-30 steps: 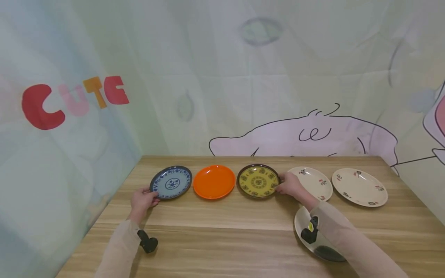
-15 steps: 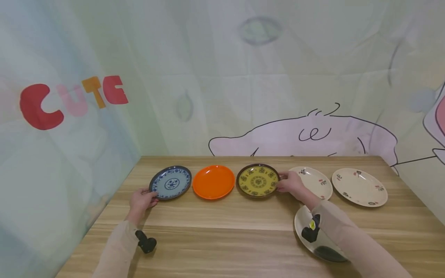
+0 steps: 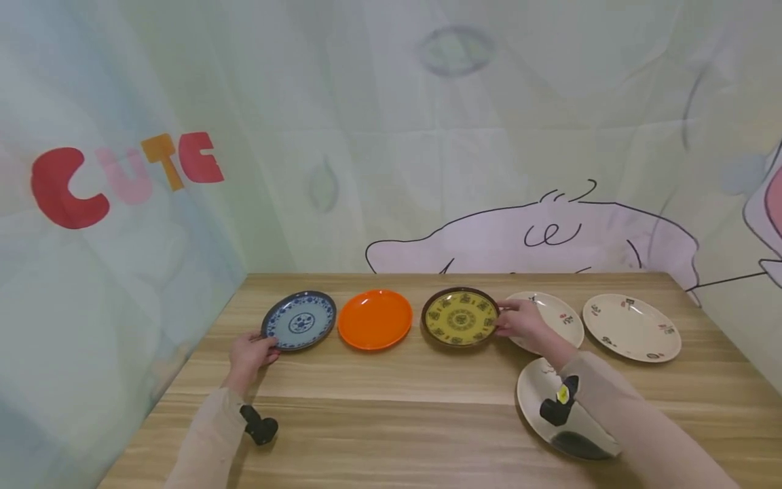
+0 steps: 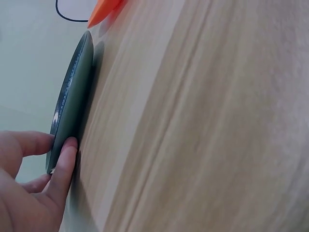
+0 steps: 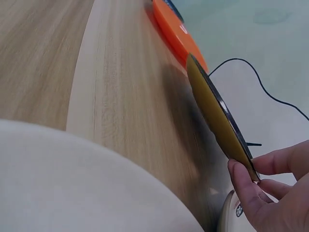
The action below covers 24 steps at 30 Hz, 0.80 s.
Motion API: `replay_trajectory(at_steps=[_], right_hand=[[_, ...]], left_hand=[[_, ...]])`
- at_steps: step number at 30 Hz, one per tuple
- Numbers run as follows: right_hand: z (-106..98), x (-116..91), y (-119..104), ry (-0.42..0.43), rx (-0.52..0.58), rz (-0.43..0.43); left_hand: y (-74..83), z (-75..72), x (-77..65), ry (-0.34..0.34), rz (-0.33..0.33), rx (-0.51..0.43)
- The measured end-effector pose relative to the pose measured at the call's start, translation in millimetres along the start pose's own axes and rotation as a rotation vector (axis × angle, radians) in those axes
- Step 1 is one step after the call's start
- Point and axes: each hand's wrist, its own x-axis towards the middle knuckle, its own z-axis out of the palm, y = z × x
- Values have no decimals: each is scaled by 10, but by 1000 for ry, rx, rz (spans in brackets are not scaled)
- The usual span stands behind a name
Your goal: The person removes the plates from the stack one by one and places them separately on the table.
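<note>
A blue-patterned plate with a dark rim (image 3: 301, 321) is at the left of the back row. My left hand (image 3: 252, 354) pinches its near left edge; in the left wrist view the thumb and fingers (image 4: 63, 169) close on the rim from both faces. The yellow plate with a dark rim (image 3: 461, 317) is pinched at its right edge by my right hand (image 3: 530, 327). In the right wrist view this yellow plate (image 5: 215, 111) is lifted off the table, a shadow beneath it. Between the two lies an orange plate (image 3: 375, 320).
Two cream plates with small motifs, one (image 3: 559, 319) partly behind my right hand and another (image 3: 632, 327) farther right, lie on the wooden table (image 3: 379, 421). A larger white plate with a dark patch (image 3: 537, 407) lies under my right forearm. A printed curtain (image 3: 342, 136) hangs behind.
My right hand has shifted slightly right with the yellow plate, widening the gap to the orange plate. The left hand has stayed nearly still on the blue-patterned plate.
</note>
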Motion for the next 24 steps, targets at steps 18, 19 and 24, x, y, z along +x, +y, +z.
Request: replay_trajectory(at_steps=[18,19,24], right_hand=[[118,-275,2,-59,-8,-2],[143,-282,12,-63,2,-7],[294,-342,24,-90,27,-33]], left_hand=[[2,8,40,2,-28,8],[4,9,39,4,-28,9],[-5,8,39,10,-33,11]])
